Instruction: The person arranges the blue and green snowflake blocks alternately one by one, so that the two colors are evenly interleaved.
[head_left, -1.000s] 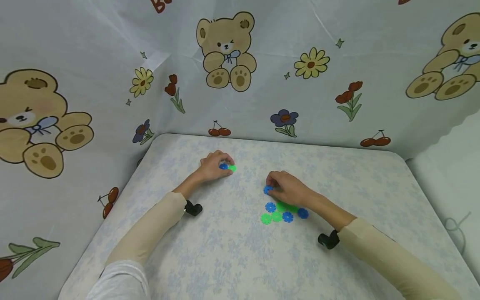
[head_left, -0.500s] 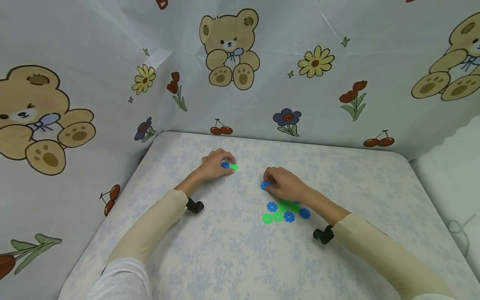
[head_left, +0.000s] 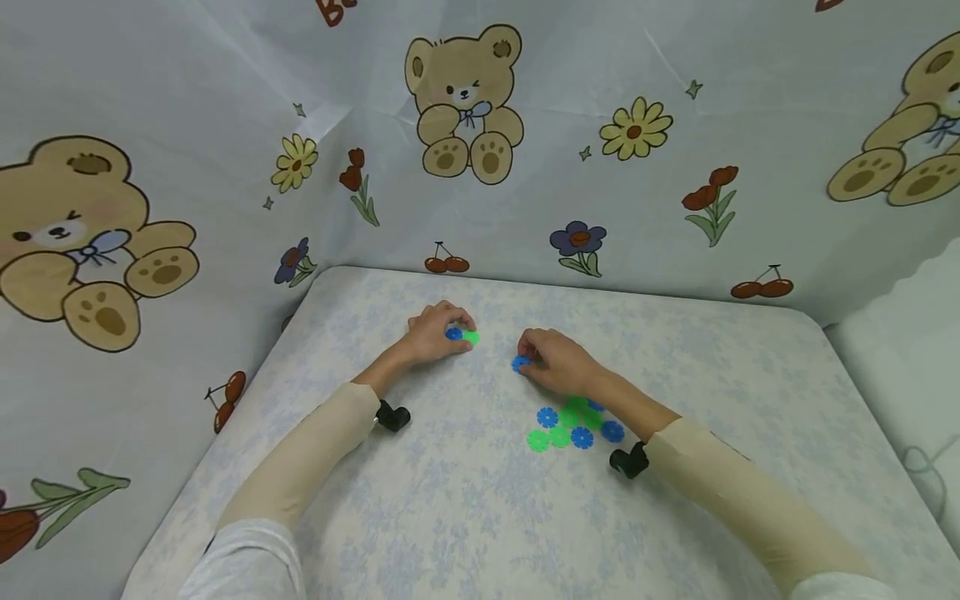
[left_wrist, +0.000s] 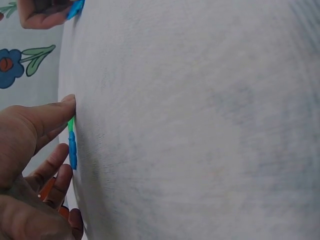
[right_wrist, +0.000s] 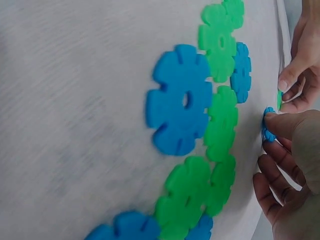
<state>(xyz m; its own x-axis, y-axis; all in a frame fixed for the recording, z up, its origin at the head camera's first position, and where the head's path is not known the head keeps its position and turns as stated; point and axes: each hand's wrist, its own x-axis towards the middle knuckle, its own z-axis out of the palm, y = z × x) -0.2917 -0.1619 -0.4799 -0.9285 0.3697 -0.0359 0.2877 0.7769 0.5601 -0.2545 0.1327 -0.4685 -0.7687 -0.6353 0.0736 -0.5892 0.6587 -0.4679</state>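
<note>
Green plastic shows at the fingertips of the left hand (head_left: 435, 332): its thumb and forefinger pinch a green flower-shaped disc (head_left: 472, 337), and a blue notched disc (head_left: 453, 333) adjoins that one, inside the curve of the hand. The right hand (head_left: 558, 361), near the left but apart from it, pinches a separate blue flower disc (head_left: 519, 364) between thumb and forefinger. I cannot tell whether these held pieces touch the tablecloth (head_left: 450, 500), which is pale with a faint bluish pattern. Below the right hand, on the cloth, lies a loose cluster of blue and green discs (head_left: 582, 437), some of them overlapping. Black wrist cameras (head_left: 393, 416) sit at beige sleeves (head_left: 300, 454), and a bear-printed curtain (head_left: 525, 225) hangs behind the table.
</note>
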